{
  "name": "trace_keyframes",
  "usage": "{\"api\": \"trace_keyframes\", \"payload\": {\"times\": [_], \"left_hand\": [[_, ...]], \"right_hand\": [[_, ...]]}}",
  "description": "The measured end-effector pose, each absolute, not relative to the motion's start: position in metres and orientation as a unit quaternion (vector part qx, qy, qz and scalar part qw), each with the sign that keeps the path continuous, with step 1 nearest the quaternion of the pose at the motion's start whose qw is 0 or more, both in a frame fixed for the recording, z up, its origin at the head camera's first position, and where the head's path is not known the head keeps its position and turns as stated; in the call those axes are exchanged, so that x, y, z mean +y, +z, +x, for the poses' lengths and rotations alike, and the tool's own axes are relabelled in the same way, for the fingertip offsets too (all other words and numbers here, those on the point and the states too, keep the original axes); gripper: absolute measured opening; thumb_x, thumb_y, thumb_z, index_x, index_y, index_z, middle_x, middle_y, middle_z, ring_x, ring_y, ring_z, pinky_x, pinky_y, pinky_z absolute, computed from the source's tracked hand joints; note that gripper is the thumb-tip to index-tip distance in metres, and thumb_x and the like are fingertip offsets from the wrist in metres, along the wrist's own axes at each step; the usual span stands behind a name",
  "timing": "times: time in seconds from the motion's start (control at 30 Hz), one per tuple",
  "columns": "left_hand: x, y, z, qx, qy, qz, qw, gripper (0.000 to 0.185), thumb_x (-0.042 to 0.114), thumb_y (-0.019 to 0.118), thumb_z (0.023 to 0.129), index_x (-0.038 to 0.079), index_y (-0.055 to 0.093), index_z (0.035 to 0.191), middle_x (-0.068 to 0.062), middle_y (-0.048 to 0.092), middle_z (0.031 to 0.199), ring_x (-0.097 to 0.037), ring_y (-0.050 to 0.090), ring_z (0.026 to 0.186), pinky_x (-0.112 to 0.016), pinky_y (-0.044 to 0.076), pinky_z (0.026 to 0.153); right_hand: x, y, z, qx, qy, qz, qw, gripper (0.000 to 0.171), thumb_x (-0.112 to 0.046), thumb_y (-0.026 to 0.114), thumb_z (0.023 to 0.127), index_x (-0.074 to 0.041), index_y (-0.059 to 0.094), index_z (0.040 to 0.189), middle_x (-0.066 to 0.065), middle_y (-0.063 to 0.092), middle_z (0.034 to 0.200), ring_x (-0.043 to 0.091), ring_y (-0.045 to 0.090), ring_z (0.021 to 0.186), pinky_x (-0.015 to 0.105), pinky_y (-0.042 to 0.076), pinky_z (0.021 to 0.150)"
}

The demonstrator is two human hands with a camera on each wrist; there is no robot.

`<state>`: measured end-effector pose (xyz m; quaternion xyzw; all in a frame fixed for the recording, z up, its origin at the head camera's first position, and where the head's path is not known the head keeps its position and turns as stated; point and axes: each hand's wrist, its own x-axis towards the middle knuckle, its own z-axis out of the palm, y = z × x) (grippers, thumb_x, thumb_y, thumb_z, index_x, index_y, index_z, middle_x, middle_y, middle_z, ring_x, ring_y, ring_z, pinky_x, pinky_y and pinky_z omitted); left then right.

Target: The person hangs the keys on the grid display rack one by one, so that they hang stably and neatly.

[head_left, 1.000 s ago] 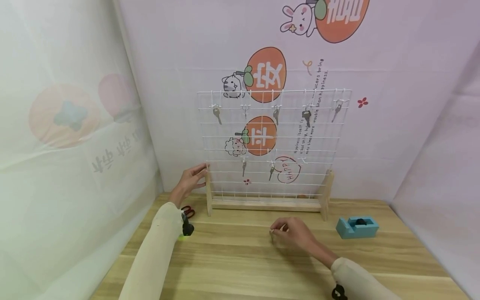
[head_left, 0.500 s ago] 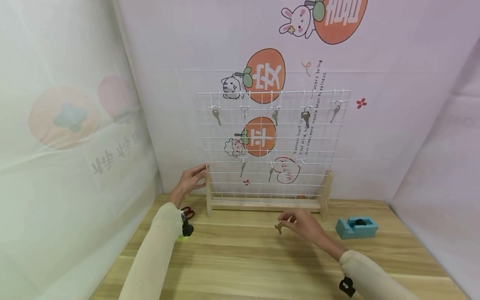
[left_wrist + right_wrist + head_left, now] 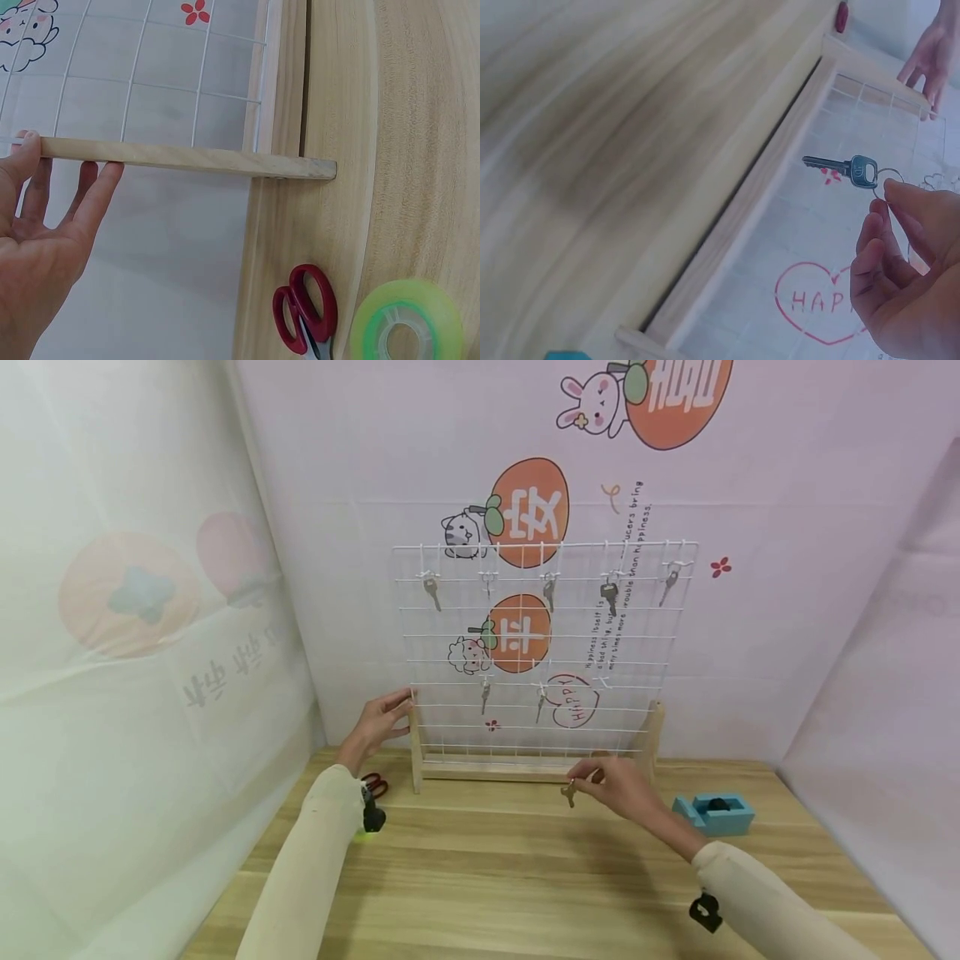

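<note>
My right hand (image 3: 618, 783) pinches the split ring of a key (image 3: 570, 795) between thumb and fingers, low in front of a white wire grid rack. In the right wrist view the key (image 3: 864, 172) dangles from its ring (image 3: 889, 174), blade pointing away from the hand. My left hand (image 3: 373, 727) grips the rack's left wooden upright (image 3: 195, 158), thumb on one side and fingers on the other. Across the grid, several keys hang on white hooks, among them an upper left key (image 3: 432, 591) and a lower key (image 3: 541, 703). A lower right hook (image 3: 602, 682) shows no key.
Red-handled scissors (image 3: 315, 307) lie beside the left upright, with a green tape roll (image 3: 442, 319) near them. At the right stands a teal tape dispenser (image 3: 723, 821). A printed cloth (image 3: 360, 527) hangs behind the rack and at the sides.
My right hand has lifted from near the tabletop, moving right and toward the rack, and the key now shows dangling from it. The left hand stays on the upright.
</note>
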<state>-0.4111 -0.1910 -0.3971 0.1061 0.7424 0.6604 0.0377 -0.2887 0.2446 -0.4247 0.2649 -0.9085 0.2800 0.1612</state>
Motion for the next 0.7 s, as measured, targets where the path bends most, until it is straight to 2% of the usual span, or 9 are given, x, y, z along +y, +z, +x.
{"api": "trace_keyframes", "payload": {"times": [0.27, 0.53, 0.7], "left_hand": [[-0.191, -0.396, -0.411, 0.74, 0.664, 0.101, 0.038, 0.051, 0.016, 0.051, 0.111, 0.009, 0.04, 0.161, -0.013, 0.031, 0.168, -0.036, 0.039, 0.149, -0.056, 0.046, 0.112], [-0.191, -0.394, -0.408, 0.742, 0.662, 0.1, 0.041, 0.051, 0.016, 0.051, 0.112, 0.009, 0.038, 0.161, -0.014, 0.031, 0.168, -0.036, 0.038, 0.149, -0.056, 0.045, 0.113], [-0.191, -0.395, -0.409, 0.74, 0.663, 0.105, 0.041, 0.051, 0.015, 0.051, 0.112, 0.008, 0.039, 0.161, -0.015, 0.031, 0.168, -0.038, 0.037, 0.15, -0.057, 0.044, 0.113]], "right_hand": [[0.256, -0.403, -0.289, -0.903, 0.294, 0.264, 0.169, 0.009, 0.0, 0.079, 0.091, -0.006, 0.081, 0.097, 0.006, 0.079, 0.093, 0.019, 0.073, 0.078, 0.025, 0.06, 0.066], [0.267, -0.39, -0.294, -0.909, 0.282, 0.25, 0.178, 0.009, -0.001, 0.079, 0.091, -0.007, 0.082, 0.097, 0.004, 0.079, 0.091, 0.017, 0.073, 0.077, 0.026, 0.061, 0.066], [0.273, -0.38, -0.294, -0.919, 0.27, 0.231, 0.17, 0.01, -0.005, 0.079, 0.092, -0.007, 0.082, 0.102, 0.005, 0.079, 0.097, 0.019, 0.072, 0.081, 0.029, 0.061, 0.068]]}}
